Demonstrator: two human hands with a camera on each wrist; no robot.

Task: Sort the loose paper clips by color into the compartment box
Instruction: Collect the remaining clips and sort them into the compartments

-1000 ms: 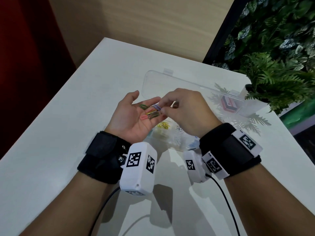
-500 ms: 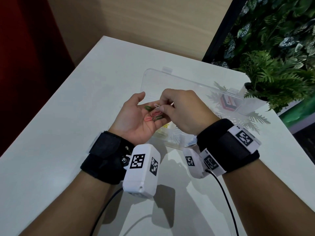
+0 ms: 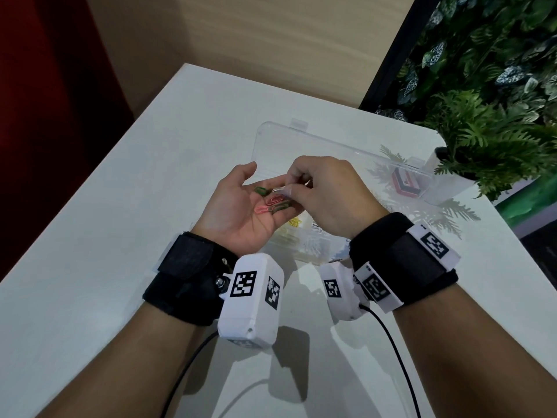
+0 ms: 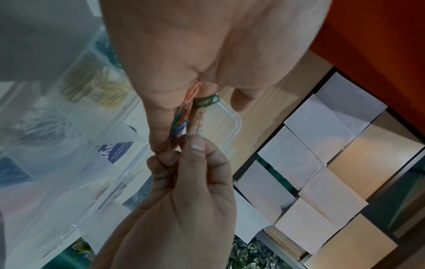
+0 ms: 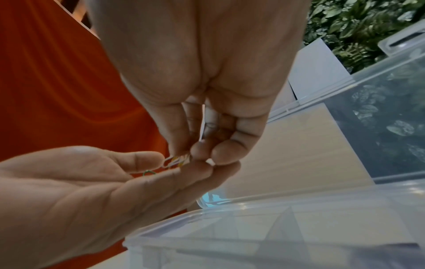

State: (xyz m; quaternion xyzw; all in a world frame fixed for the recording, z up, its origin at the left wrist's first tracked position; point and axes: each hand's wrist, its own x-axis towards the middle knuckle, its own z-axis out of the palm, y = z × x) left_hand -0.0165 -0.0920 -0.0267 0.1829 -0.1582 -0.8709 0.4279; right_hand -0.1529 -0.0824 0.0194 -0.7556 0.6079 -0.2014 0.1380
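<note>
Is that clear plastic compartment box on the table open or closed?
Open. The clear plastic compartment box has its lid swung back flat on the white table, leaving yellow clips exposed.

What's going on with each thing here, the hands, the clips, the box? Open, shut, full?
Left hand: palm up, open, cradling loose clips.
Right hand: fingertips pinching a pale clip over the left palm.
Pink clips: lying on the palm.
Green clips: lying on the palm.
Compartment box: open, yellow clips inside.
Lid: flipped back.
</note>
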